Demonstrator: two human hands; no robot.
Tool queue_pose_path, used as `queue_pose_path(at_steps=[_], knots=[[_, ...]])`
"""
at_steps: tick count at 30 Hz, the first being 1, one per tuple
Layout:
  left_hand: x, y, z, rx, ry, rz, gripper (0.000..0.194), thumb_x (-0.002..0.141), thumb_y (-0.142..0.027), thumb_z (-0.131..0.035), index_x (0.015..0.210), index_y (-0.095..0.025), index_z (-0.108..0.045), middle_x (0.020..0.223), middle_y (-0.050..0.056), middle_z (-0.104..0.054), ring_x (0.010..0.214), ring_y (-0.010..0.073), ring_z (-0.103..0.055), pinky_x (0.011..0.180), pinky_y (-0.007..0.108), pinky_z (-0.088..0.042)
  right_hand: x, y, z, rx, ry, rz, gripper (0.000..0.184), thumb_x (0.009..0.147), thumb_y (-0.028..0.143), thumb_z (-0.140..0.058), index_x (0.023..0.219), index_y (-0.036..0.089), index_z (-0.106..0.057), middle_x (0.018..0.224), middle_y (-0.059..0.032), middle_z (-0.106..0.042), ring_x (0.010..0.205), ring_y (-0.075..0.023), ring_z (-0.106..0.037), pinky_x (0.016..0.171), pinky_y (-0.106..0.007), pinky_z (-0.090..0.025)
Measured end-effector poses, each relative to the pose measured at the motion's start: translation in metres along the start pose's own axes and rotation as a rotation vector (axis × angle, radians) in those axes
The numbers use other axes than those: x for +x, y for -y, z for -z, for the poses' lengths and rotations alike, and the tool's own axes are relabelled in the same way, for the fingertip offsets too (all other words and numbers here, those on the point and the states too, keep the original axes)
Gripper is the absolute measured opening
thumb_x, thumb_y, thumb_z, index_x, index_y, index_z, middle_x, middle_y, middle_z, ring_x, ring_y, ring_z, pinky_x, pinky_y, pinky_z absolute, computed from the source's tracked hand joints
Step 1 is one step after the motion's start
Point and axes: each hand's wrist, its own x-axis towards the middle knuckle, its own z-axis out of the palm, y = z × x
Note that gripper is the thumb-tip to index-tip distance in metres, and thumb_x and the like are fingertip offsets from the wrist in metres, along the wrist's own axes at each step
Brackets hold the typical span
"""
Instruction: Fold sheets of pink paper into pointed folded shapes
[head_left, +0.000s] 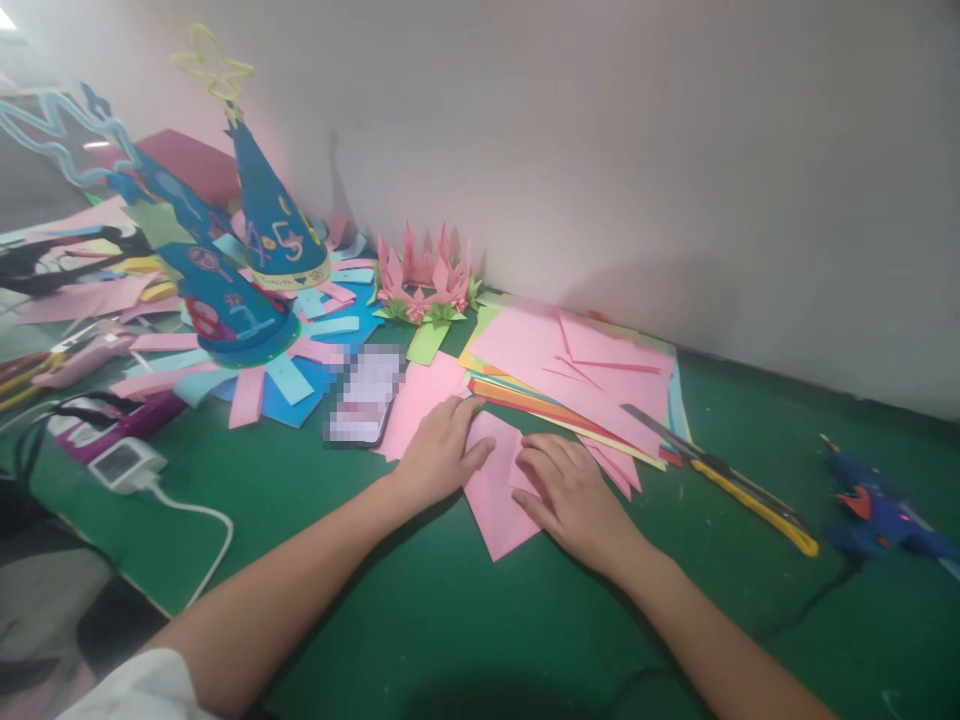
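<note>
Sitting between the left hand [442, 450] and right hand [581, 495] on the green tabletop [420, 625], the folded pink paper [495, 520] runs lengthwise away from the body, one corner aimed back. Neither's really nearer: left's on one edge, thumb spread; right curls over the other, can't tell if it's pinching.
</note>
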Motion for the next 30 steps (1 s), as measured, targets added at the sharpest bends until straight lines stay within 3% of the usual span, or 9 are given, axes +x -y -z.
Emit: queue_pose_path(at_steps=[5,8,11,15,20,22,30], knots=[[0.001,-0.001,-0.005,-0.295,-0.093,0.1,0.054,0.077,-0.01,-0.054,0.126,-0.019,-0.034,0.103,0.006,-0.044,0.087,0.0151,-0.051,0.078,0.032,-0.049,0.001,0.001,0.002,0.038,0.007,0.058,0.02,0.09,0.032,-0.047,0.104,0.021,-0.056,0.12,-0.0118,-0.057,0.11,-0.0268,-0.05,0.09,-0.045,-0.04],[0.0,0.0,-0.009,-0.362,-0.041,0.113,0.046,0.076,-0.007,-0.048,0.119,-0.019,-0.035,0.082,-0.001,-0.045,0.067,0.0113,-0.048,0.063,0.026,-0.046,0.0,0.0,0.002,0.088,0.024,0.095,0.02,0.091,0.028,-0.045,0.107,0.021,-0.055,0.118,-0.0112,-0.059,0.108,-0.025,-0.052,0.09,-0.044,-0.042],[-0.003,0.001,-0.011,-0.24,0.035,0.001,0.04,0.072,-0.002,-0.042,0.108,-0.019,-0.039,0.074,-0.003,-0.045,0.064,0.0124,-0.046,0.061,0.026,-0.042,0.0,-0.002,0.004,0.101,0.028,0.167,0.027,0.092,0.022,-0.043,0.117,0.023,-0.052,0.117,-0.0103,-0.058,0.107,-0.0238,-0.052,0.089,-0.042,-0.044],[-0.003,0.001,-0.009,-0.061,0.078,-0.168,0.029,0.073,0.0,-0.041,0.097,-0.017,-0.045,0.082,0.003,-0.05,0.076,0.0163,-0.048,0.066,0.028,-0.042,0.0,-0.004,0.007,0.057,0.04,0.258,0.031,0.09,0.015,-0.041,0.116,0.028,-0.053,0.117,-0.0086,-0.056,0.105,-0.0238,-0.051,0.087,-0.041,-0.045],[0.002,-0.003,-0.002,0.04,0.198,-0.301,0.004,0.086,-0.014,-0.05,0.085,-0.016,-0.053,0.088,0.005,-0.054,0.083,0.0179,-0.05,0.073,0.029,-0.043,-0.001,-0.004,0.005,0.119,0.033,0.189,0.016,0.092,0.018,-0.04,0.101,0.021,-0.052,0.104,-0.01,-0.058,0.1,-0.0227,-0.054,0.087,-0.042,-0.046],[0.003,-0.004,0.001,0.052,0.216,-0.337,0.007,0.088,-0.023,-0.054,0.085,-0.016,-0.056,0.089,0.006,-0.057,0.086,0.018,-0.051,0.076,0.03,-0.043,-0.003,-0.005,0.003,0.14,0.006,0.153,0.013,0.092,0.018,-0.04,0.099,0.02,-0.05,0.104,-0.0111,-0.058,0.1,-0.0231,-0.055,0.086,-0.043,-0.047],[0.003,-0.004,0.001,0.007,0.064,-0.487,0.021,0.092,-0.025,-0.047,0.08,-0.015,-0.061,0.084,0.005,-0.066,0.08,0.0144,-0.058,0.077,0.028,-0.046,-0.002,-0.005,0.006,0.162,0.018,0.135,0.012,0.092,0.02,-0.04,0.099,0.02,-0.049,0.106,-0.0112,-0.059,0.101,-0.0229,-0.056,0.086,-0.043,-0.049]])
